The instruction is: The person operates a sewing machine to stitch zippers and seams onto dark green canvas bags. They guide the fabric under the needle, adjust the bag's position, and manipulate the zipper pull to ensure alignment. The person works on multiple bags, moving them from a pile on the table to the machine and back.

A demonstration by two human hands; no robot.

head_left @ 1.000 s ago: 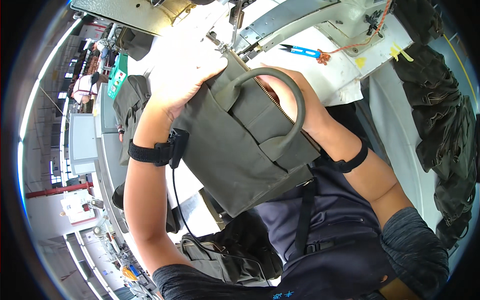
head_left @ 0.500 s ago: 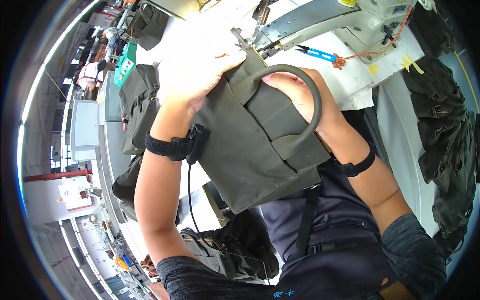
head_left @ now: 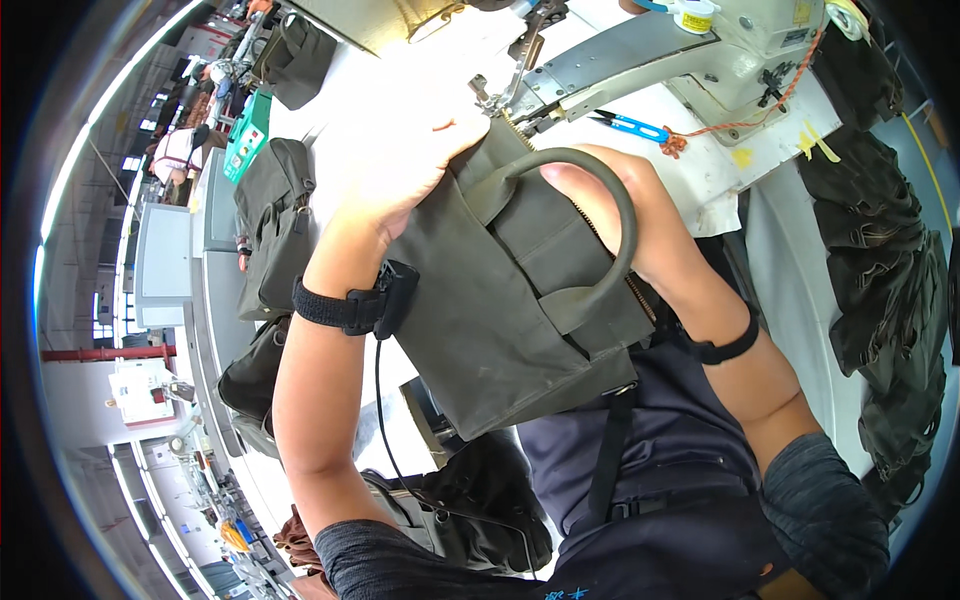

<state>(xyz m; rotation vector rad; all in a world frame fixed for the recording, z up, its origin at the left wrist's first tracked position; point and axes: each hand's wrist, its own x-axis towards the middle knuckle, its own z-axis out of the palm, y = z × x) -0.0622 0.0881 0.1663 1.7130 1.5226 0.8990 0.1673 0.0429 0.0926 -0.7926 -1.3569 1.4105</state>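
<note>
A dark olive fabric bag (head_left: 480, 330) with a looped handle and a brass zipper along its upper right edge lies tilted between my arms, its top corner at the sewing machine's needle area (head_left: 495, 100). My left hand (head_left: 405, 165) grips the bag's upper left edge, its fingers closed near the machine's foot and partly washed out by glare. My right hand (head_left: 610, 205) grips the zipper edge behind the handle, thumb showing inside the loop. Black straps circle both forearms, the left one with a small device and cable.
The sewing machine (head_left: 640, 55) spans the top, with blue thread snips (head_left: 627, 125) on a cord beside it. More olive bags (head_left: 270, 220) lie at left, a green box (head_left: 245, 135) behind. Dark fabric pieces (head_left: 850, 280) hang at right. Other people (head_left: 175, 160) are in the left background.
Compared with a second ago, the bag and both hands appear farther right in the picture. My right thumb shifted along the zipper edge inside the handle loop. Both hands still hold the bag.
</note>
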